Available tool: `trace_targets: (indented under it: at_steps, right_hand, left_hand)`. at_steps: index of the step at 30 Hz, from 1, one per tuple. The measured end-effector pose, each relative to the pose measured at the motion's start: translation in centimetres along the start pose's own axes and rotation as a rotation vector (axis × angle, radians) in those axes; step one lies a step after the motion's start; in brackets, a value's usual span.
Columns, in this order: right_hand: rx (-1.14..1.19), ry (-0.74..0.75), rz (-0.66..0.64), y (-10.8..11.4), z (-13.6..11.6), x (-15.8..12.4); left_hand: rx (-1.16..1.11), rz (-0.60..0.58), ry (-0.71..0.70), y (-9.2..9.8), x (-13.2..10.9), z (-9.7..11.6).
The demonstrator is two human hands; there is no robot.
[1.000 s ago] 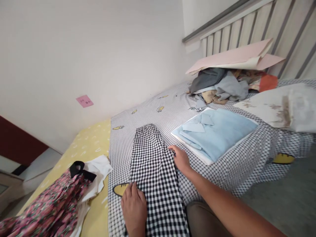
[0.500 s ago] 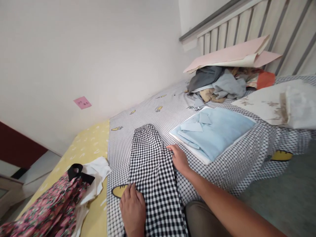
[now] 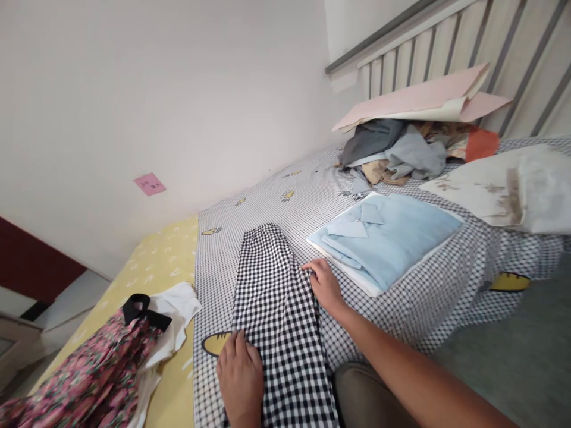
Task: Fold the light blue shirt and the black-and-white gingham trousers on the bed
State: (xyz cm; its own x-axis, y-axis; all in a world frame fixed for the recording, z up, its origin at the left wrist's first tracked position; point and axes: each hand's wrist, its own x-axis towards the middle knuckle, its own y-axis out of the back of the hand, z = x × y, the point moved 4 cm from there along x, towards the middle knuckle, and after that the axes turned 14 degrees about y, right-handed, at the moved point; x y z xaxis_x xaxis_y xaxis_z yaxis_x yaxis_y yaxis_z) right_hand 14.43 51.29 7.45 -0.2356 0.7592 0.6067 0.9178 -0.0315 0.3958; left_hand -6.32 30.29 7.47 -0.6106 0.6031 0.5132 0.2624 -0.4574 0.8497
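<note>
Black-and-white checked trousers [image 3: 276, 309], with a gathered waistband at the far end, lie lengthwise on the bed in front of me. My left hand [image 3: 241, 374] rests palm down on their left edge near the front, its fingers laid flat. At the right edge, farther up, my right hand [image 3: 325, 286] has its fingers bent at the cloth and grips the side of the trousers; its thumb is partly hidden. A folded light blue shirt [image 3: 401, 232] lies on a white sheet just beyond my right hand.
A floral garment with a black collar [image 3: 98, 368] and white cloth [image 3: 176, 303] lie on the yellow bedding [image 3: 172, 249] at left. Crumpled clothes [image 3: 379, 142] sit under pink sheets [image 3: 423, 98] near the headboard [image 3: 419, 56]. A whitish bag [image 3: 544, 184] lies at right.
My right hand has shifted very slightly at the edge of the trousers. My left hand and the clothes around stay in place.
</note>
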Motion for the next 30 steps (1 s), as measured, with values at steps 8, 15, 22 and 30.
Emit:
trace_targets:
  at_steps: [8, 15, 22, 30]
  right_hand:
    - [-0.139, 0.147, -0.119, -0.6, 0.3, -0.5]
    - [0.063, 0.165, 0.126, 0.4, 0.5, -0.3]
    - [0.068, 0.106, 0.197, 1.2, 0.6, -0.2]
    - [0.073, 0.089, 0.182, 1.4, 0.0, -0.1]
  left_hand:
    - [-0.002, 0.024, -0.012, 0.2, -0.1, 0.1]
    - [-0.02, 0.011, 0.002, 0.2, -0.1, 0.1]
    - [-0.042, 0.025, 0.0, 0.4, -0.1, 0.2]
    - [-0.044, -0.005, 0.037, 0.0, -0.2, 0.1]
